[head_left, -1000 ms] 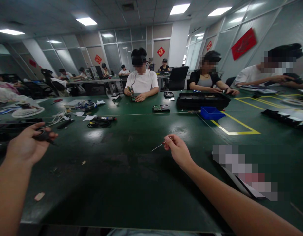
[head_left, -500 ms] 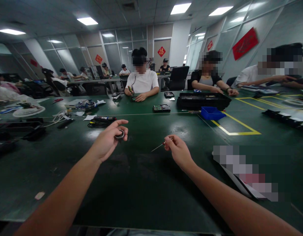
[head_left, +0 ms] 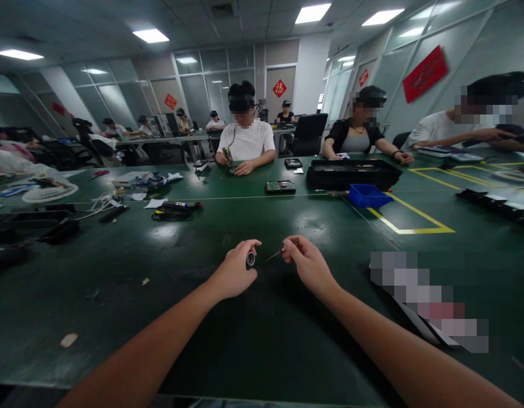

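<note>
- Left hand has moved most: a second ago it was over the left part of the worktop, and now it is near the middle, just beside the tool in the right hand.
- Right hand has stayed almost where it was, right of the middle.
- Left hand is closed round a small dark round piece with a bright metal rim; forefinger and thumb stand apart, and the rim shows between them.
- Right hand is clamped on a thin screwdriver, its metal shaft pointing left and slightly down toward the left hand; shaft and round piece look apart.
- Both hands are above the worktop, between its near edge and the pale line across it.
- Beyond that line lies a hard drive; nearer the far edge, to its right, is a long black tray, with a blue bin just in front.
- Toward the left edge, a coiled black cable lies near some white paper pieces.
- Near the left corner of the near edge lies a pale scrap.
- At the far edge sits a co-worker in a white shirt.
</note>
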`<move>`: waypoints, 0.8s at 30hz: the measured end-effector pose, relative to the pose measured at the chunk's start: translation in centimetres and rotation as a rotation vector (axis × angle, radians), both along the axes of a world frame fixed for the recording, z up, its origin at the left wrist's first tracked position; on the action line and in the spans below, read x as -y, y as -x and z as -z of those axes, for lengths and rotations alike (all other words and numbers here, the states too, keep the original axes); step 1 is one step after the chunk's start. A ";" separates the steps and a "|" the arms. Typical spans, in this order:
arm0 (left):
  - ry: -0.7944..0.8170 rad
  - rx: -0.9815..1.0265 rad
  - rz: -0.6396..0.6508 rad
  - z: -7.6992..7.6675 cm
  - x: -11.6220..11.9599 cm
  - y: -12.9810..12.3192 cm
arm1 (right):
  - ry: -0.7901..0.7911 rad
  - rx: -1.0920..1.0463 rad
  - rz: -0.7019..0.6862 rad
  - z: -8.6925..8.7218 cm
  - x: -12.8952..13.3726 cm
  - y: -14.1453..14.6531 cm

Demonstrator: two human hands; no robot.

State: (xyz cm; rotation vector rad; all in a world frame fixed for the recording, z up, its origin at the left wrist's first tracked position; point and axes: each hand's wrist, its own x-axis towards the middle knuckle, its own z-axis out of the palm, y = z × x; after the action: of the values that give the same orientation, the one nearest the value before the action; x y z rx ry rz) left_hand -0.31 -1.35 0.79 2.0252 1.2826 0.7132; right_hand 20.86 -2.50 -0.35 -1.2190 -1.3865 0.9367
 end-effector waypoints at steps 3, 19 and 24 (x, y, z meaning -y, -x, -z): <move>-0.052 -0.048 -0.018 1.5 -0.8 0.6 | -0.001 0.006 -0.040 0.0 0.1 0.2; -0.164 0.006 -0.027 1.2 -1.5 1.2 | -0.038 -0.219 0.033 -1.3 0.7 -0.3; -0.160 -0.010 -0.006 1.3 -1.4 1.4 | -0.051 -0.145 -0.009 -1.2 0.8 0.0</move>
State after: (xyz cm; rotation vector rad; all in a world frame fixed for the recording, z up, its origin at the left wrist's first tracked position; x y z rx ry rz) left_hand -1.68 0.07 -0.48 2.1549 1.2736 0.8332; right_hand 20.89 -3.26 0.88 -1.0856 -1.2938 0.9708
